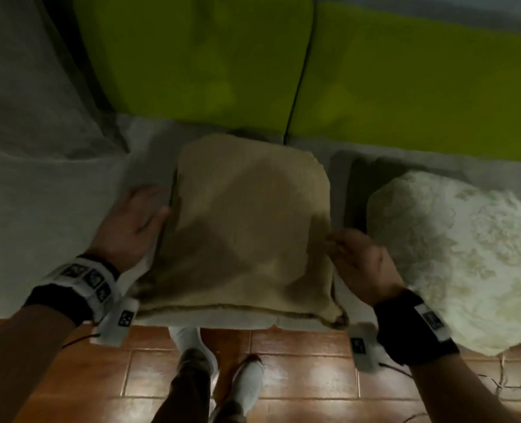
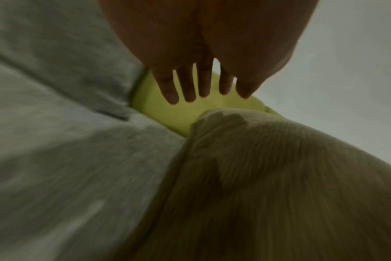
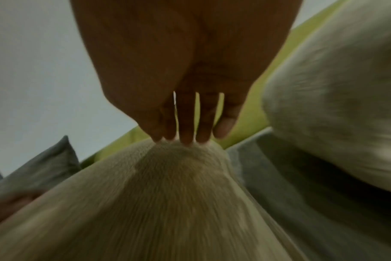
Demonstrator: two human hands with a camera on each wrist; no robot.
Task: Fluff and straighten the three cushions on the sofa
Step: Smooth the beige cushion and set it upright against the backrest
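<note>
A tan plush cushion (image 1: 247, 227) lies flat on the grey sofa seat (image 1: 54, 190), its front edge over the seat's edge. My left hand (image 1: 137, 221) is flat against its left side, fingers straight (image 2: 190, 88). My right hand (image 1: 356, 254) is flat at its right side, fingers straight, fingertips touching the fabric (image 3: 185, 139). The same cushion fills the lower part of both wrist views (image 2: 279, 185) (image 3: 156, 203). A cream patterned cushion (image 1: 454, 254) lies to the right, also in the right wrist view (image 3: 346, 88). A third cushion is not in view.
Two lime-green back cushions (image 1: 198, 62) (image 1: 421, 87) stand behind the seat. The grey armrest (image 1: 24, 87) rises at the left. Below the seat edge are a brown tiled floor (image 1: 308, 377) and my feet (image 1: 247, 386).
</note>
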